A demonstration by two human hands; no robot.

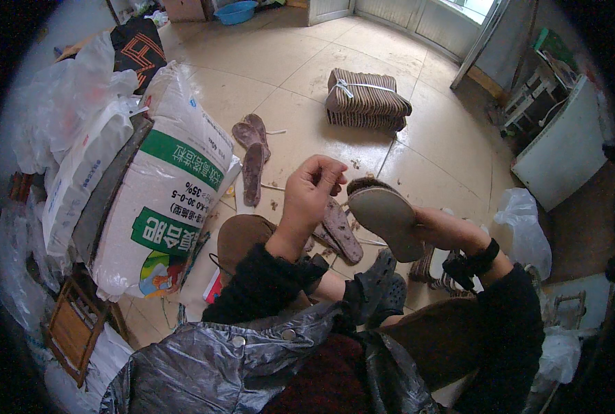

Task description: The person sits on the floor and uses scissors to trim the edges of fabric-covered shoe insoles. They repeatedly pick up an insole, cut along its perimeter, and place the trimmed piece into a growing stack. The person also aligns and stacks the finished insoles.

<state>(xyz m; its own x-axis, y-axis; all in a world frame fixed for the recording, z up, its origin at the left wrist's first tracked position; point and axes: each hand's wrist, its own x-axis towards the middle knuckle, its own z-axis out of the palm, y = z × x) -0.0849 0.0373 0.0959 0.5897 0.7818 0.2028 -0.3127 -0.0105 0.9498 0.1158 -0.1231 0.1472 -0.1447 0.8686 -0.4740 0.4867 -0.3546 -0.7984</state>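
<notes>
My right hand [437, 227] grips a shoe sole [382, 217] by its narrow end, its smooth grey-brown face towards me and a dark fuzzy layer behind its wide end. Beside it, my left hand [315, 189] is raised with bent fingers and thumb near each other; whether it pinches something thin cannot be told. Below the hands, mottled purple-brown insoles [341, 233] lie on the floor. More such insoles [253, 173] lie left of my left hand, near white strips. A bundle of stacked soles [367, 93], tied with white cord, rests farther out. Another stack [422, 266] is partly hidden under my right forearm.
A large printed fertilizer sack [157, 207] and plastic bags [80, 93] stand at the left. At the right are a white panel [561, 145] and a translucent plastic bag [524, 227]. Brown scraps lie on the tiled floor [297, 119]. A blue basin [236, 13] is at the back.
</notes>
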